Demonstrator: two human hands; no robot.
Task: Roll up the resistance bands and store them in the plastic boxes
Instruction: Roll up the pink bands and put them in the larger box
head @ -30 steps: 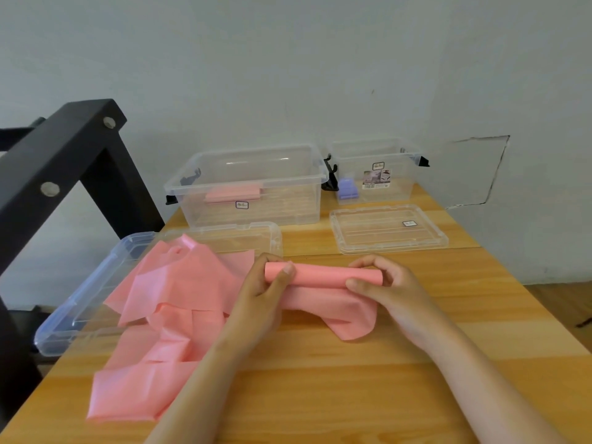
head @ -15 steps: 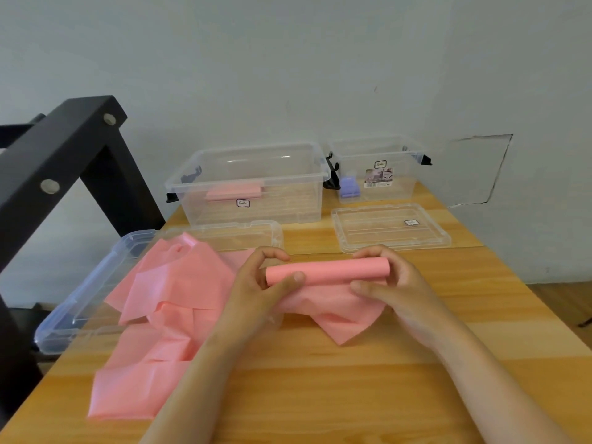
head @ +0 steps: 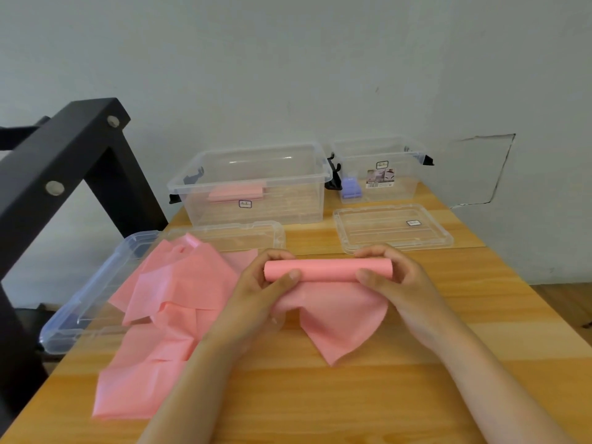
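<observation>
A pink resistance band, partly wound into a roll (head: 326, 270), is held level above the wooden table (head: 320, 395), in front of the large plastic box (head: 288, 205) and well apart from it. The roll's left end is gripped by the left hand (head: 259, 293), thumb across the front and fingers curled behind; its right end is gripped in the same way by the right hand (head: 400, 280). An unrolled tail (head: 339, 322) is seen hanging from the roll onto the table, ending in a point on the side away from the large plastic box. More loose pink band (head: 173, 299) is spread in crumpled folds in front of that box and to its left, partly over a big clear lid (head: 96, 302); whether this sheet joins the roll is hidden by the left hand. Inside the large plastic box, towards its left, a finished pink roll (head: 235, 193) is lying. Just right of the large plastic box a smaller plastic box (head: 403, 182) is placed, with a purple roll (head: 350, 189) in its left corner. A small clear lid (head: 392, 227) is laid flat in front and to the right of the large plastic box. A black frame (head: 48, 174) is seen to its left
</observation>
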